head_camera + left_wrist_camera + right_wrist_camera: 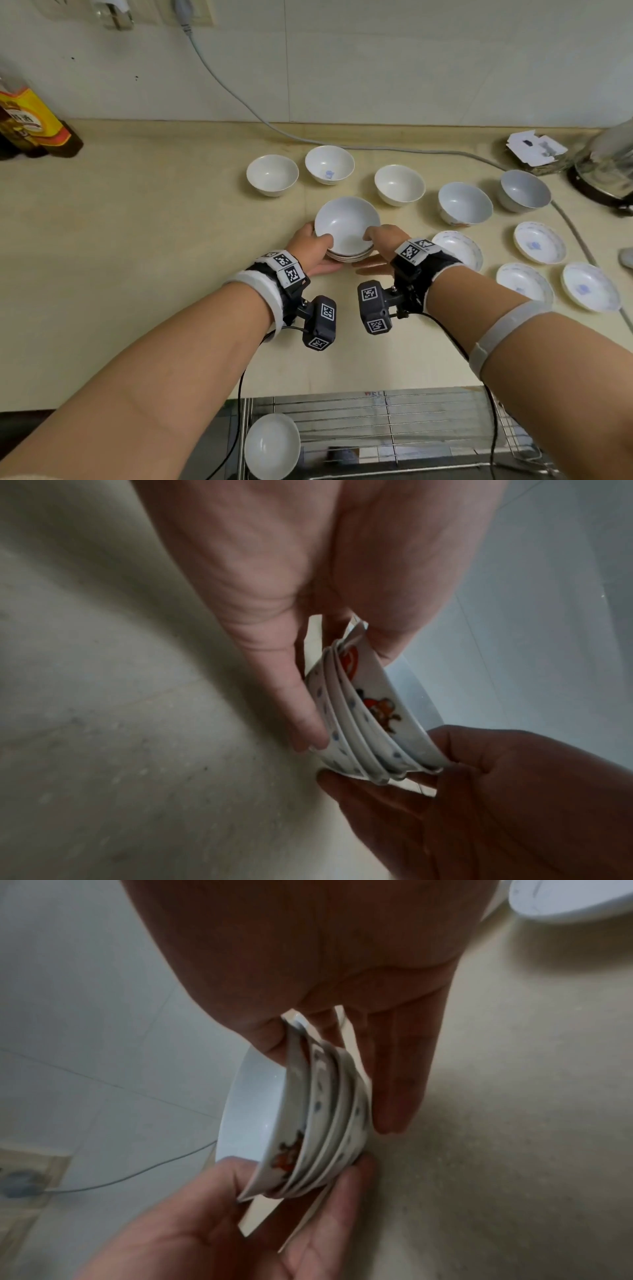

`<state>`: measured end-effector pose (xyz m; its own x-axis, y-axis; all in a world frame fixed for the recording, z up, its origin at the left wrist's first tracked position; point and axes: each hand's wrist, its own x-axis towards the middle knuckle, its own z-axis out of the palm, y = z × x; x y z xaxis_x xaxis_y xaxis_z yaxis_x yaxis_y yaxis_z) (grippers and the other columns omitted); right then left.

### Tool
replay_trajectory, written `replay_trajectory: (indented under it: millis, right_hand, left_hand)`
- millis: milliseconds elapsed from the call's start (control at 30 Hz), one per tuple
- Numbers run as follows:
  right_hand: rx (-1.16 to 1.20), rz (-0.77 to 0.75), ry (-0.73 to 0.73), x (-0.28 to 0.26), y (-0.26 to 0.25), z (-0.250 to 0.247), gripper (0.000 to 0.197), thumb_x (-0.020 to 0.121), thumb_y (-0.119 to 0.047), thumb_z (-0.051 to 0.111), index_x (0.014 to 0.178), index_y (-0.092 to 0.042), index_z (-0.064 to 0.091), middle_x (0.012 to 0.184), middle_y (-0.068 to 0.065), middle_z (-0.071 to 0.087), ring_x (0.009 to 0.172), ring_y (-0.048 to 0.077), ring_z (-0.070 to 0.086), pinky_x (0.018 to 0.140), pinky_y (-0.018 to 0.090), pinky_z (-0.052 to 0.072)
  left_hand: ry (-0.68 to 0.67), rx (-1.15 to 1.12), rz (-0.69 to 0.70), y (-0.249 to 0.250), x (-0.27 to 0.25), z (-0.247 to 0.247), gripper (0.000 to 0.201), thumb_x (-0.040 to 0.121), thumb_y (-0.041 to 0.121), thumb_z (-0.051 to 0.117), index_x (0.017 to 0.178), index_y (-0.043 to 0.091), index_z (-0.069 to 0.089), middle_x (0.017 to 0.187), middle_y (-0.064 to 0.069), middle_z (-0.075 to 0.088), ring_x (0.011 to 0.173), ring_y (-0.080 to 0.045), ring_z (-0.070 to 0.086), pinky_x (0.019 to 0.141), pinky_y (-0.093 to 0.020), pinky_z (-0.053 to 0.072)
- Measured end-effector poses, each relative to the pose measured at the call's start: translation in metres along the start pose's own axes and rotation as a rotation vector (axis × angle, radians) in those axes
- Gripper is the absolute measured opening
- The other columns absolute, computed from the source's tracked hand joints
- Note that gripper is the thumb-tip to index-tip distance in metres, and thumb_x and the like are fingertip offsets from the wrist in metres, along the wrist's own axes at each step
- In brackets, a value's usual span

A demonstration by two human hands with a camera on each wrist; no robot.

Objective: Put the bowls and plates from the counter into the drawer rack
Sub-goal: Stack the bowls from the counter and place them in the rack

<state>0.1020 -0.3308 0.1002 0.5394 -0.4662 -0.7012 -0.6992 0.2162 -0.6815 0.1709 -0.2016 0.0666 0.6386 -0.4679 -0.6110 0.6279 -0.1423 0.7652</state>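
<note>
A stack of white dishes (346, 228), a bowl on top of several shallow plates, is held between both hands just above the counter (154, 240). My left hand (313, 248) grips its left side, thumb on the top rim and fingers under the base. My right hand (380, 248) grips the right side the same way. The wrist views show the stack (363, 718) (318, 1123) edge-on, pinched between thumb and fingers (294, 685) (400, 1074). The wire drawer rack (394, 425) is open at the bottom, with one white bowl (272, 445) in it.
Several white bowls (399, 185) stand in a row behind the stack and several patterned plates (539, 241) lie at the right. Bottles (30, 123) stand far left. A grey cable (239, 99) runs across the back to an appliance (609, 168) at the far right.
</note>
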Motion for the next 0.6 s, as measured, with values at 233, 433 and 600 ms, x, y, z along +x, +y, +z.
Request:
replay_trajectory:
  millis: [233, 433, 600]
  right_hand:
    - [0.000, 0.034, -0.081, -0.017, 0.022, 0.000, 0.043, 0.080, -0.001, 0.051, 0.122, -0.008, 0.046, 0.106, 0.021, 0.055, 0.092, 0.048, 0.069, 0.083, 0.056, 0.059]
    - [-0.066, -0.079, -0.357, -0.038, 0.039, 0.008, 0.051, 0.082, 0.007, 0.041, 0.131, -0.009, 0.048, 0.120, 0.019, 0.055, 0.114, 0.044, 0.059, 0.092, 0.056, 0.055]
    - [-0.157, -0.134, -0.613, -0.052, 0.070, 0.003, 0.050, 0.085, 0.009, 0.038, 0.130, -0.009, 0.050, 0.115, 0.016, 0.060, 0.101, 0.035, 0.062, 0.073, 0.043, 0.060]
  left_hand:
    - [-0.009, 0.053, 0.041, -0.018, -0.039, -0.015, 0.049, 0.090, -0.006, 0.044, 0.131, 0.020, 0.050, 0.135, -0.011, 0.051, 0.121, -0.042, 0.056, 0.090, -0.061, 0.056]
    - [0.102, -0.069, 0.058, -0.039, -0.096, -0.033, 0.053, 0.092, -0.004, 0.050, 0.139, 0.019, 0.051, 0.140, -0.013, 0.052, 0.117, -0.046, 0.062, 0.080, -0.050, 0.062]
    - [0.274, -0.114, 0.121, -0.084, -0.152, -0.021, 0.040, 0.097, 0.016, 0.058, 0.135, 0.029, 0.055, 0.138, -0.011, 0.057, 0.114, -0.041, 0.066, 0.095, -0.050, 0.057]
